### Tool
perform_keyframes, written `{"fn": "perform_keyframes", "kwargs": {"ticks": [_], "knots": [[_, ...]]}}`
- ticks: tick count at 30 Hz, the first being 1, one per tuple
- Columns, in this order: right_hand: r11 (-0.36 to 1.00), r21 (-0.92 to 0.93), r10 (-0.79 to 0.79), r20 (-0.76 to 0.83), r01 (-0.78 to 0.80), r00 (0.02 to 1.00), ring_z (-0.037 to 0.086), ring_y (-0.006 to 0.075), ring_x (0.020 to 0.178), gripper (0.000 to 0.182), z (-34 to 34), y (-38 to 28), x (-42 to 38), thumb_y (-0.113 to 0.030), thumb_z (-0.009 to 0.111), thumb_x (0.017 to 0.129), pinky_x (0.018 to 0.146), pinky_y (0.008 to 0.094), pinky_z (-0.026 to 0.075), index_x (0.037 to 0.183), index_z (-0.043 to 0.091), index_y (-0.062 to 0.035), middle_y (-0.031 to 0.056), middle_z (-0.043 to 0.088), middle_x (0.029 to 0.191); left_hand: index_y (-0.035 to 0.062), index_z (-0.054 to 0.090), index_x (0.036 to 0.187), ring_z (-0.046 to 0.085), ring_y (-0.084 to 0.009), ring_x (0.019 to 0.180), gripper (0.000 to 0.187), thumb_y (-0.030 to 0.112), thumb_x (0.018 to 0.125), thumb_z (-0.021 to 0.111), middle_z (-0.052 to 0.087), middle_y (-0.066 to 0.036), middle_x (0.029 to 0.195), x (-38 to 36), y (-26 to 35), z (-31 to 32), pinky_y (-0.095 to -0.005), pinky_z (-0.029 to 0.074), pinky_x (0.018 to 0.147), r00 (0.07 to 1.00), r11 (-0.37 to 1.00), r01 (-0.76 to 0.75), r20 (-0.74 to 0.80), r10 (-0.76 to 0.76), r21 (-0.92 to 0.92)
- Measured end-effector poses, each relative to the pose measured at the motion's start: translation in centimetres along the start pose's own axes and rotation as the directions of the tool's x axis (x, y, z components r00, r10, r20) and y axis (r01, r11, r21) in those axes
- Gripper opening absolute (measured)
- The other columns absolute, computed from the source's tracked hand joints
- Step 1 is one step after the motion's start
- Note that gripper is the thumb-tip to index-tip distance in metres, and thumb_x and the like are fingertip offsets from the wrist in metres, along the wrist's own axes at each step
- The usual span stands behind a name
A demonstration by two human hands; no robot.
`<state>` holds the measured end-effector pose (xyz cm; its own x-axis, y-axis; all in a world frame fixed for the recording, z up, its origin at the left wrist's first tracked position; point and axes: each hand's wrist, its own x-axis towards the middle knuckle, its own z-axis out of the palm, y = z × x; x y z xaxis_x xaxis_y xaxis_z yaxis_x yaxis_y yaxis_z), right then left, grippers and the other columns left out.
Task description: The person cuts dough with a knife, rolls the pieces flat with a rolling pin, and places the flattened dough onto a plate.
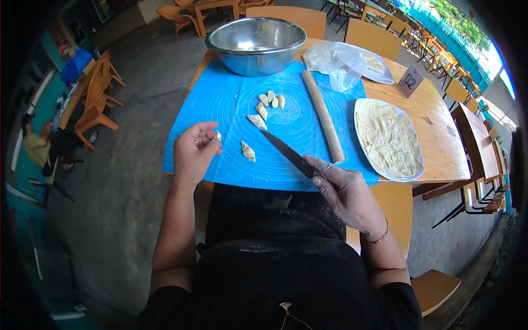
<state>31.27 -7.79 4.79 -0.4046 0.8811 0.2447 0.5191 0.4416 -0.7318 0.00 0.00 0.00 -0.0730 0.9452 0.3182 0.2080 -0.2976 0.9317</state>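
My left hand (195,151) is closed on a small dough piece (218,136) at the left edge of the blue mat (214,99). In my right hand (346,192) is the handle of a knife (287,151), its blade pointing up and left over the mat. Between the hands lies a dough piece (248,151). Just beyond the knife tip is another piece (257,121), with several small pieces (274,102) grouped farther up. A floured rolling pin (323,116) rests on the mat to the right.
A metal bowl (256,47) stands at the table's far side. To the right are a plate of flat dough sheets (388,140), a plastic bag (347,71) on another plate, and a number sign (410,81). A person (37,144) sits far left.
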Motion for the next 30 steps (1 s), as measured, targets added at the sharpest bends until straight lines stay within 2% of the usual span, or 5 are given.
{"fn": "perform_keyframes", "kwargs": {"ticks": [7, 10, 17, 19, 30], "knots": [[0.993, 0.011, 0.118, -0.214, -0.119, 0.97, 0.068, 0.0398, 0.092, 0.042, 0.3, 1.5, 0.8, -0.005, 0.055, 0.096, 0.08, 0.0426, 0.053, 0.137, 0.054, -0.0012, 0.0257, 0.068, 0.103, -0.0031, 0.07, 0.1, 0.066, -0.0129, 0.074, 0.014, 0.002, 0.087, 0.069, 0.066, -0.008, 0.091, 1.9, 0.9, 1.9, -0.0273, 0.057, 0.066, 0.998, 0.972, -0.047, 0.041, 0.038, 0.228], [0.992, -0.108, 0.044, -0.234, -0.071, 0.971, 0.067, 0.0399, 0.094, 0.047, 0.3, 2.2, 1.3, -0.003, 0.054, 0.094, 0.081, 0.0444, 0.054, 0.14, 0.051, -0.0015, 0.025, 0.067, 0.11, -0.0014, 0.07, 0.095, 0.066, -0.0161, 0.074, 0.011, 0.002, 0.085, 0.071, 0.066, -0.009, 0.09, 3.0, 2.0, 1.9, -0.0297, 0.055, 0.067, 0.993, 0.892, -0.104, -0.009, 0.12, 0.439], [0.814, -0.55, -0.059, -0.401, -0.188, 0.914, 0.061, 0.0334, 0.069, 0.057, -0.6, 2.8, 3.6, 0.002, 0.058, 0.081, 0.067, 0.0447, 0.051, 0.137, 0.058, -0.0093, 0.015, 0.054, 0.083, 0.0007, 0.067, 0.089, 0.068, -0.0283, 0.08, 0.016, 0.01, 0.081, 0.077, 0.07, -0.014, 0.091, 5.0, 1.2, 1.0, -0.0389, 0.054, 0.075, 0.998, 0.638, -0.017, -0.022, 0.052, 0.77], [0.667, -0.712, -0.118, -0.393, -0.22, 0.912, 0.063, 0.0331, 0.074, 0.045, -0.7, 4.0, 4.5, -0.003, 0.056, 0.086, 0.069, 0.0446, 0.052, 0.131, 0.062, -0.0082, 0.0149, 0.058, 0.086, 0.0007, 0.067, 0.092, 0.068, -0.0291, 0.084, 0.018, 0.01, 0.081, 0.077, 0.07, -0.014, 0.093, 5.2, 1.2, 1.3, -0.0398, 0.054, 0.077, 0.999, 0.654, 0.029, -0.037, -0.001, 0.756], [0.657, -0.713, -0.023, -0.344, -0.245, 0.939, 0.064, 0.0353, 0.084, 0.027, -0.7, 4.6, 5.7, -0.018, 0.06, 0.092, 0.071, 0.0459, 0.052, 0.113, 0.066, -0.0022, 0.0182, 0.059, 0.093, 0.0001, 0.068, 0.098, 0.067, -0.0349, 0.097, 0.018, 0.013, 0.086, 0.073, 0.07, -0.019, 0.098, 7.0, -1.4, 0.2, -0.0444, 0.052, 0.084, 0.997, 0.599, 0.071, -0.045, -0.059, 0.798]]}}
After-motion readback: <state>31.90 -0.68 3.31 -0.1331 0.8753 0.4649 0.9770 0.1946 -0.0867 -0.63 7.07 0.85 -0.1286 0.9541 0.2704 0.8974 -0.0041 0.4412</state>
